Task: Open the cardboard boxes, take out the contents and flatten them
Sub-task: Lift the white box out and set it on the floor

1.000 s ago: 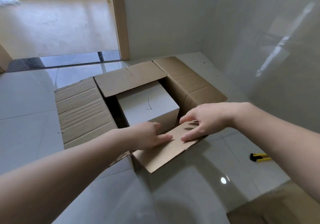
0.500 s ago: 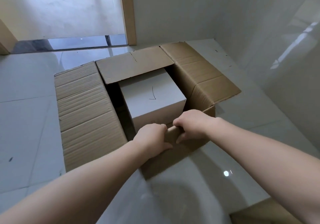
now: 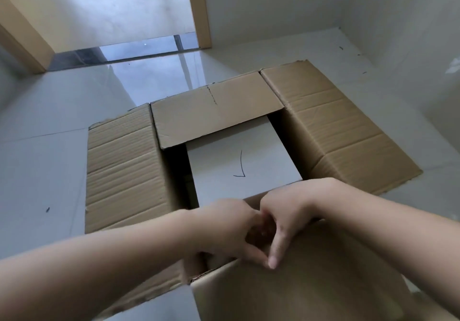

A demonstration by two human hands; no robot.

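Fingers: left hand (image 3: 224,228) and right hand (image 3: 286,217) curled, gripping near flap (image 3: 311,278) of cardboard box (image 3: 124,171).
Writing: pen tick on white inner box (image 3: 239,161); no brand readable.

A cardboard box (image 3: 224,126) sits open on the floor (image 3: 44,171) at the centre of the frame, its left flap (image 3: 122,171) spread toward the left edge, its right flap (image 3: 331,131) toward the right, its far flap (image 3: 214,111) partly over the opening. An inner box (image 3: 239,161) stands in the opening. The near flap (image 3: 311,283) fills the lower right. On its far edge the left hand (image 3: 224,231) and right hand (image 3: 288,216) meet, touching. A doorway (image 3: 112,14) lies at upper left, a wall (image 3: 273,4) at upper right.
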